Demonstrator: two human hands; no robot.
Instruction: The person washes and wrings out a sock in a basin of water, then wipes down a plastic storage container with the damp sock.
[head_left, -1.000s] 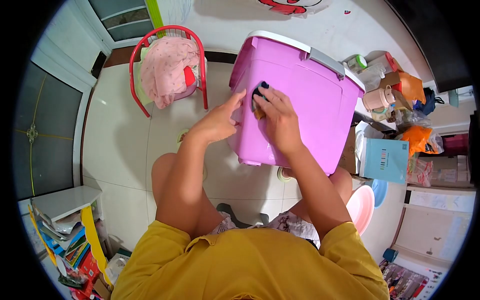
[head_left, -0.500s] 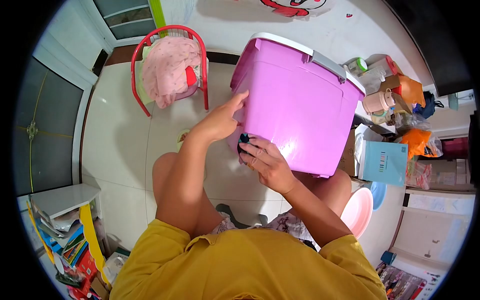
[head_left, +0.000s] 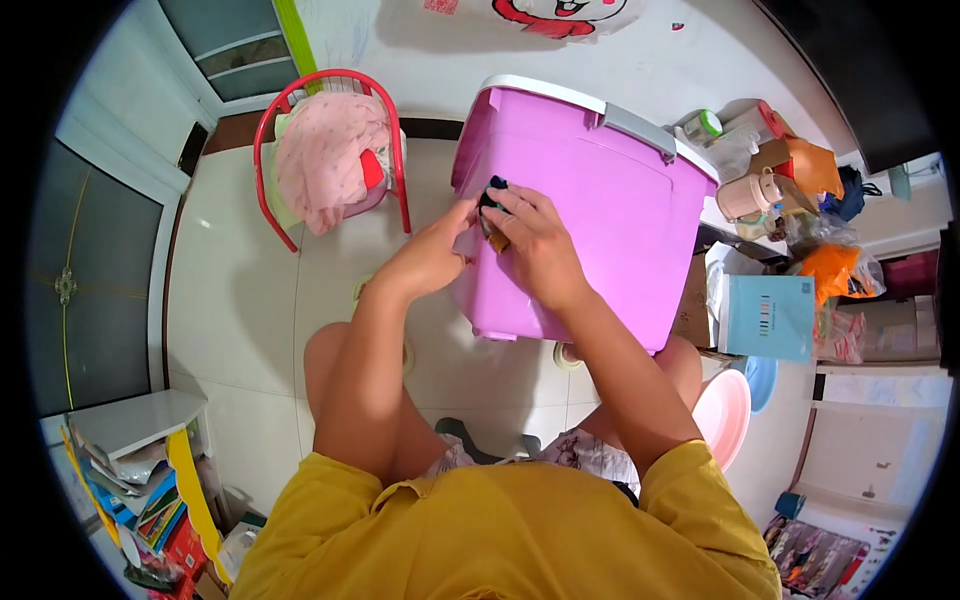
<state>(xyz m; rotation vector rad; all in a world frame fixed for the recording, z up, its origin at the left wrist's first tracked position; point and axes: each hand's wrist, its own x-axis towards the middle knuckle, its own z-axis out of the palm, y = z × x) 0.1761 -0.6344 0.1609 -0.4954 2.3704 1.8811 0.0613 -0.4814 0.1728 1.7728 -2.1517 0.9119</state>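
A purple plastic storage box [head_left: 600, 220] with a white rim and a grey latch stands tilted in front of my knees. My right hand [head_left: 540, 245] presses a small crumpled cloth [head_left: 491, 212], dark with a yellow-brown part, against the box's left corner edge. Against the box's left side rests my left hand [head_left: 425, 262], its fingers reaching close to the cloth and its thumb apart from them. Some left fingertips are hidden by the box edge and the cloth.
On the left stands a red-framed chair [head_left: 399, 180] with a pink blanket [head_left: 325, 150]. Bottles, bags and a blue box [head_left: 768, 316] crowd the right side, above a pink basin [head_left: 728, 425]. A shelf of books [head_left: 150, 500] is at lower left.
My right hand has moved the cloth up along the box's left corner, away from my body. My left hand has shifted slightly nearer to me, and the box sits a little differently in view.
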